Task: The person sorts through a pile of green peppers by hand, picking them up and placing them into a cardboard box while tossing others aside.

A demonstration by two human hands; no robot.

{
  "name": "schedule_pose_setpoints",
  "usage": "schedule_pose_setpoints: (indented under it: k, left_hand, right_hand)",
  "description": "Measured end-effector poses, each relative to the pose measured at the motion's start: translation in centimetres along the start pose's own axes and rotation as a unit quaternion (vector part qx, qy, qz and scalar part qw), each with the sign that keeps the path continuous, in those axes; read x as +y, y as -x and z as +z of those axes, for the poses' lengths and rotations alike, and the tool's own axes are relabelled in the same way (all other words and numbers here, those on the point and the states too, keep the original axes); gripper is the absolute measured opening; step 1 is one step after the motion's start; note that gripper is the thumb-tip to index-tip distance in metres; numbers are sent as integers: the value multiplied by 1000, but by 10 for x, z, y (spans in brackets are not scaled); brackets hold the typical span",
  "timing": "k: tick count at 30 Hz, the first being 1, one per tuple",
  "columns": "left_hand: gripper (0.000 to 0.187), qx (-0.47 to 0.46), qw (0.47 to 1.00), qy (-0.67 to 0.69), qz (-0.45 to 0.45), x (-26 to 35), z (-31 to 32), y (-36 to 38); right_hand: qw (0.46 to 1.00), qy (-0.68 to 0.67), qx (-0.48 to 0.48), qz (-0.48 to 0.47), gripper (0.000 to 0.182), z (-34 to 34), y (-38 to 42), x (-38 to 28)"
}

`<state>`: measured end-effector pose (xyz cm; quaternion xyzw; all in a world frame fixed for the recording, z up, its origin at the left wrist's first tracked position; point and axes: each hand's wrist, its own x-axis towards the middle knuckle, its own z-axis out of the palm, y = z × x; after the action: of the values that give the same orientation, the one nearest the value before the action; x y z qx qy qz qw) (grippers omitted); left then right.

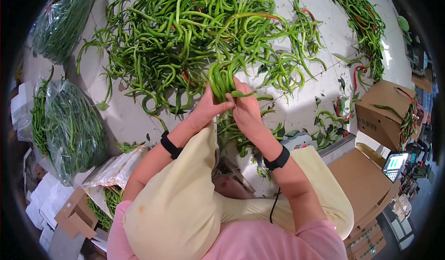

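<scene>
In front of the person's knees, just below a broad pile of peppers, the left hand (pixel 207 110) and the right hand (pixel 247 110) grip a bunch of long, glossy green peppers (pixel 220 78) between them, the fingers of both closed around its lower part. The peppers in the bunch are slender and smooth, some bent at the tips. Touching it from above is the tangled pile of curling green peppers (pixel 171 37), with a few red and orange ones mixed in. Leafy scraps (pixel 238 139) lie beneath the hands. The floor (pixel 282 104) is pale, smooth tile with thin joints, dotted with bits of leaf. To the left stand two shiny, wrinkled clear plastic bags packed with green peppers, an upper one (pixel 62 23) and a lower one (pixel 76 125). A narrow heap of green and red peppers (pixel 359 21) lies at the upper right. Below that heap, a brown cardboard box (pixel 378 116) bears dark printed characters too small to read, and peppers hang over its edge. Farther down, near a larger open carton (pixel 359 176), a device with a lit screen (pixel 395 163) shows green marks; its text is illegible.
</scene>
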<state>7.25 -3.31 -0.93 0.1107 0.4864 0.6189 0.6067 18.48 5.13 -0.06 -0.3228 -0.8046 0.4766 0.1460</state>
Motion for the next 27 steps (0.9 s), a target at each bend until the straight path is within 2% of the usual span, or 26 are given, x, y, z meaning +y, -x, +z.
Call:
schedule_pose_setpoints:
  k: [3, 4, 6, 7, 8, 11, 12, 15, 16, 19, 20, 22, 25, 27]
  left_hand:
    - [82, 20, 996, -74, 46, -2, -11, -2]
    - [72, 47, 994, -86, 39, 0, -15, -2]
    - [62, 90, 994, -45, 29, 3, -15, -4]
    - [56, 113, 993, -25, 25, 4, -16, -4]
    - [42, 92, 990, 95, -41, 5, -21, -7]
    - [38, 58, 914, 385, -113, -10, -55, -13]
    - [37, 13, 911, 401, -97, -7, -58, -13]
    - [41, 60, 936, 343, -52, 27, -34, -2]
    - [42, 28, 936, 346, -60, 30, -35, 2]
    - [43, -19, 948, 316, -46, 23, -45, 7]
    - [43, 4, 950, 307, -62, 20, -49, 8]
    - [41, -14, 943, 330, -51, 18, -55, 7]
    - [42, -31, 930, 364, -27, 21, -52, 2]
    - [43, -5, 925, 376, -49, 24, -51, 6]
  right_hand:
    - [998, -7, -56, -3, 50, 1, 2, 2]
    - [996, -5, -83, -7, 48, 0, 4, 3]
    - [968, -160, -133, 142, 44, -9, -2, -1]
    - [935, -235, -157, 214, 42, -13, -5, -2]
    - [940, -294, -77, 158, 34, -7, -4, 6]
    - [953, -281, -11, 111, 30, -19, -17, 1]
    - [945, -301, -33, 122, 28, -22, -17, 0]
    - [936, -300, -135, 126, 27, -19, -8, 5]
    - [915, -347, -147, 143, 25, -15, -6, 6]
    - [885, -333, -208, 249, 24, -16, -7, 15]
    - [923, -313, -139, 175, 24, -12, -15, 26]
    - [957, -107, 54, 264, 23, -3, -33, 63]
    - [974, 85, 127, 170, 22, 22, -57, 111]
    - [975, 50, 56, 208, 24, 23, -61, 117]
